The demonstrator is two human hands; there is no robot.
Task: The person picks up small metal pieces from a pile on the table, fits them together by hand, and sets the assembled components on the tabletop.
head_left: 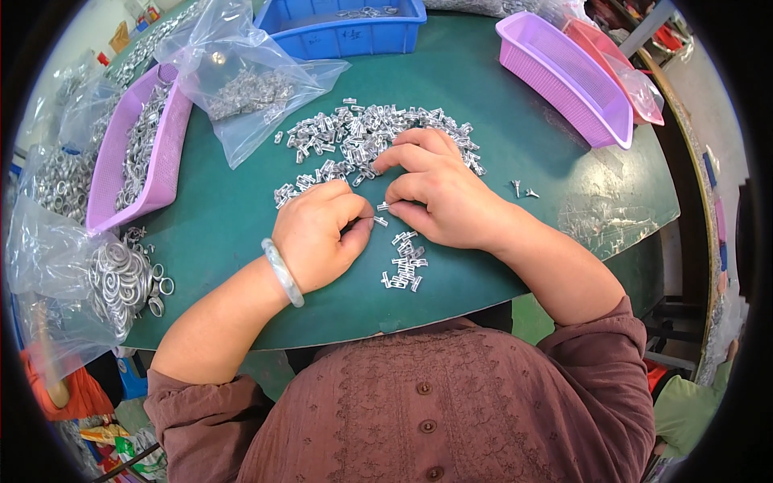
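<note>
A heap of small silvery metal pieces [354,133] is spread on the green table in front of me. My left hand [318,233], with a pale bangle [282,272] at its wrist, pinches a small metal piece [380,220] between thumb and forefinger. Just across from it, my right hand [447,193] holds another such piece [383,207] at its thumb and forefinger tips. Its other fingers curl over the heap's near edge. Closer to my body lies a smaller group of the same pieces [407,262], below my right hand.
A purple basket of metal parts [173,133] and a clear bag of small pieces [250,92] stand left. Metal rings [121,282] spill from another bag. A blue bin [346,39] is at the back, a second purple basket [564,80] at right. Two small parts [523,190] lie apart.
</note>
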